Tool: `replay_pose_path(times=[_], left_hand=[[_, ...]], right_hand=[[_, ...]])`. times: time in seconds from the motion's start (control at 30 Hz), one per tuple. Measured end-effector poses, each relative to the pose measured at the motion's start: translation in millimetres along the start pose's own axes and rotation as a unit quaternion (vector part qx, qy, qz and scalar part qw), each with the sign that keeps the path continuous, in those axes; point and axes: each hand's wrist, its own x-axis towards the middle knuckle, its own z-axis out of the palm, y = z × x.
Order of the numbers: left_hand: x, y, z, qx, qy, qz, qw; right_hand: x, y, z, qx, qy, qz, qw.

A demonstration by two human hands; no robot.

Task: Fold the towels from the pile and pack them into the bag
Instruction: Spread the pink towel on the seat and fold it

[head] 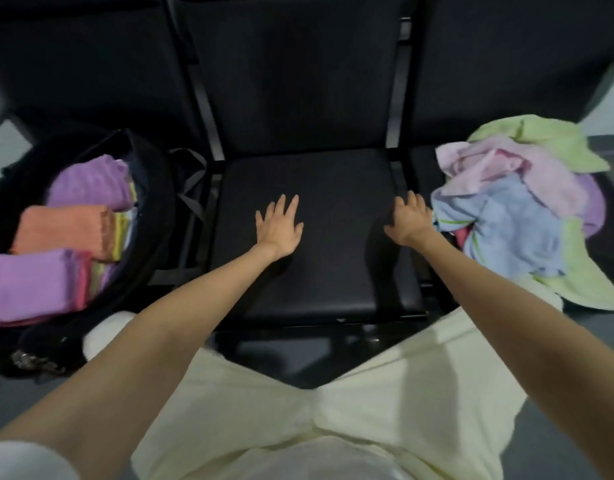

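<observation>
The left hand (279,227) lies flat on the black seat (319,271) of the middle chair, fingers straight and a little spread, holding nothing. The right hand (407,221) is at the right edge of the same seat, fingers stretched toward the pile of towels (520,209); its fingertips are just beside the blue towel (506,230), and I cannot tell if they touch it. It grips nothing.

The pile is on the right, on the next seat, loose and crumpled: green, pink, blue and purple cloth mixed together, with a green corner hanging over the near edge.

On the left stands the open black bag (153,209). Inside it folded towels lie in rows: a purple towel (91,183) at the far side, an orange towel (61,230) in the middle, and another purple one nearest. The bag's right wall is just beside the left edge of the middle seat.

Between the two hands the seat surface is bare and dark, from the backrest (291,81) down to the near edge. The person's pale clothing (333,410) fills the near part of the view.
</observation>
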Motion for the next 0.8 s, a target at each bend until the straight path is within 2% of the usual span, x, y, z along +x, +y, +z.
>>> replay_pose_path(times=[0.1, 0.2, 0.5, 0.63, 0.73, 0.8], left_hand=[[16, 63, 10, 0.022, -0.006, 0.074, 0.997], [36, 122, 17, 0.039, -0.018, 0.136, 0.99], [97, 276, 42, 0.039, -0.055, 0.243, 0.968], [142, 331, 41, 0.062, -0.026, 0.281, 0.957], [173, 370, 42, 0.084, 0.009, 0.307, 0.948], [189, 392, 39, 0.085, 0.052, 0.333, 0.938]], right_hand=[[-6, 70, -11, 0.046, 0.034, 0.047, 0.997], [-13, 127, -23, 0.043, 0.048, 0.066, 0.996], [-3, 241, -36, 0.085, 0.099, 0.14, 0.981], [20, 272, -36, 0.083, 0.167, 0.169, 0.968], [30, 294, -36, 0.083, 0.163, 0.19, 0.964], [33, 308, -35, 0.134, 0.149, 0.194, 0.96]])
